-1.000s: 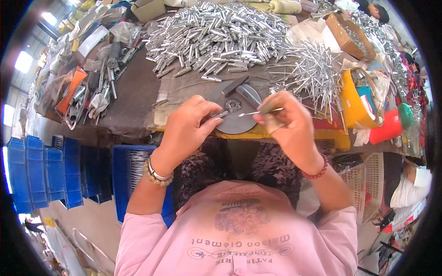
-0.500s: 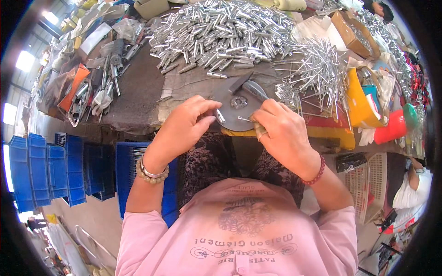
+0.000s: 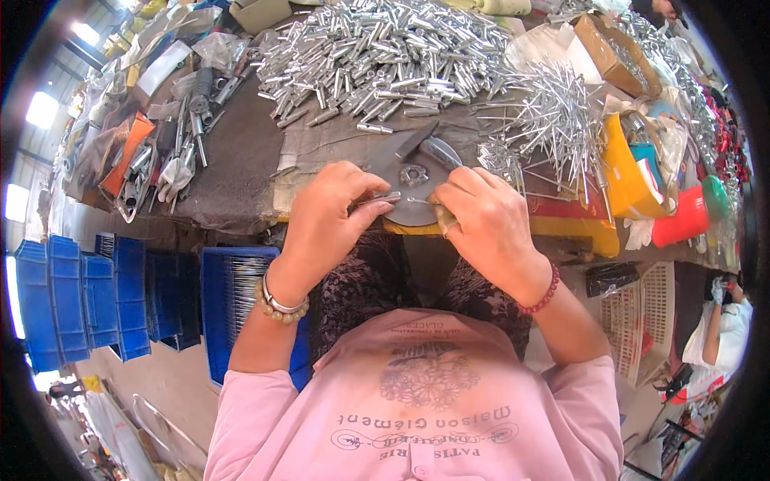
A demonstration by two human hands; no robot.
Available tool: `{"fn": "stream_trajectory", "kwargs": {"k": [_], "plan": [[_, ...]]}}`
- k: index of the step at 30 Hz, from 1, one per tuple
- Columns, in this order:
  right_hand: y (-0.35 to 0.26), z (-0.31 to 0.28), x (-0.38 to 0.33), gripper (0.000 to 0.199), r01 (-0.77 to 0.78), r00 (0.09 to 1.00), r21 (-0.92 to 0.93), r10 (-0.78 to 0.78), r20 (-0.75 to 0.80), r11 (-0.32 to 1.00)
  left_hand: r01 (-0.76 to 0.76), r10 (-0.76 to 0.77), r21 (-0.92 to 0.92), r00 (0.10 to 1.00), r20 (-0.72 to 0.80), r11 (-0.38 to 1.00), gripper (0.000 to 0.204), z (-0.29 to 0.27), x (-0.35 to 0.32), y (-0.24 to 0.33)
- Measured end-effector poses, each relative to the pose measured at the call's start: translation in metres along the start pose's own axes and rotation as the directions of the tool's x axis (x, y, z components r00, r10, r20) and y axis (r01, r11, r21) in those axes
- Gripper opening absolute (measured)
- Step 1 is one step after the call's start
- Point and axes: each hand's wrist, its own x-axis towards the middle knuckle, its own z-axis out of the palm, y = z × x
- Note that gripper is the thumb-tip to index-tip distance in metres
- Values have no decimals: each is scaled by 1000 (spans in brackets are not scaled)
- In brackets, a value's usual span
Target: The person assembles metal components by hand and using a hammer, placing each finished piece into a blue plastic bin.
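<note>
My left hand [image 3: 333, 212] pinches a short silver metal tube [image 3: 391, 197] between thumb and forefinger at the near left rim of a round dark metal plate [image 3: 387, 163]. Facing it, my right hand [image 3: 485, 210] is closed on a thin metal pin [image 3: 413, 200], whose slender end sticks out toward the tube. A small gap separates the two pieces. Behind them a hammer [image 3: 439, 152] lies on the plate, its dark head to the left and its handle running toward my right hand. Near the plate's middle sits a small ring-shaped metal piece [image 3: 414, 175].
A large heap of metal tubes [image 3: 377, 60] covers the back of the bench. Long thin metal rods [image 3: 553, 112] are piled at the right, beside a yellow container [image 3: 630, 172] and a red cup [image 3: 678, 220]. Tools and bags crowd the left; a blue crate [image 3: 215, 301] stands below.
My left hand has moved right and tipped the tube from steep to nearly level. My right hand has shifted slightly, and the tube and pin are now closer together.
</note>
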Motion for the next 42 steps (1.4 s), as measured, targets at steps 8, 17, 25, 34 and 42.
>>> {"fn": "stream_trajectory", "kwargs": {"k": [8, 17, 25, 34, 42], "plan": [[2, 6, 4, 14, 6, 999, 24, -5, -42, 1000, 35, -41, -85, 996, -78, 996, 17, 6, -1, -1], [3, 5, 6, 11, 11, 1000, 19, -11, 0, 1000, -14, 2, -126, 996, -94, 992, 14, 11, -4, -8], [7, 5, 8, 7, 27, 999, 41, -28, 24, 999, -3, -18, -208, 995, -97, 978, 14, 15, -5, -9], [11, 14, 9, 5, 41, 999, 83, -41, 7, 996, 58, -77, -314, 996, -50, 948, 15, 15, -8, -12], [13, 12, 8, 8, 49, 998, 73, -51, 21, 996, 4, -25, -288, 997, -68, 958, 17, 16, -7, -12]]}}
